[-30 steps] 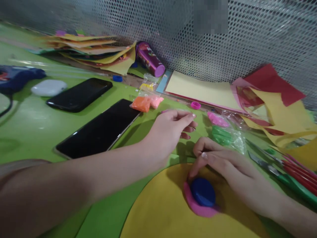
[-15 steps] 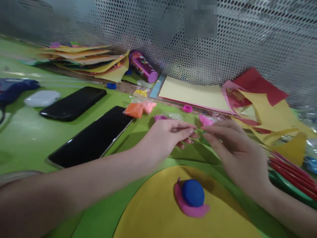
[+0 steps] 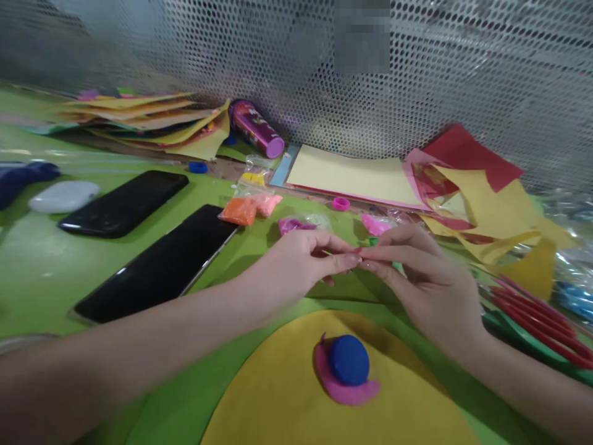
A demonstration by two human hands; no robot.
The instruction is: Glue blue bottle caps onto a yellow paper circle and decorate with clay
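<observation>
My left hand and my right hand meet fingertip to fingertip above the green table, both pinched closed. A tiny reddish spot shows between the fingertips, too small to name. Below them lies a yellow disc bearing a blue bottle cap, with a curved pink piece of clay hugging the cap's left and lower sides; together they resemble a snail. Just behind my hands are a purple clay packet and a pink clay lump by clear plastic.
Left lie two black phones and a white earbud case. Orange clay sits in a bag. Behind are a purple canister, paper sheets and a perforated metal panel. Red-handled scissors lie right.
My right hand has moved left, closing the gap, and its fingertips now touch those of my left hand. The whole view has shifted slightly. The cap and pink clay stay on the disc.
</observation>
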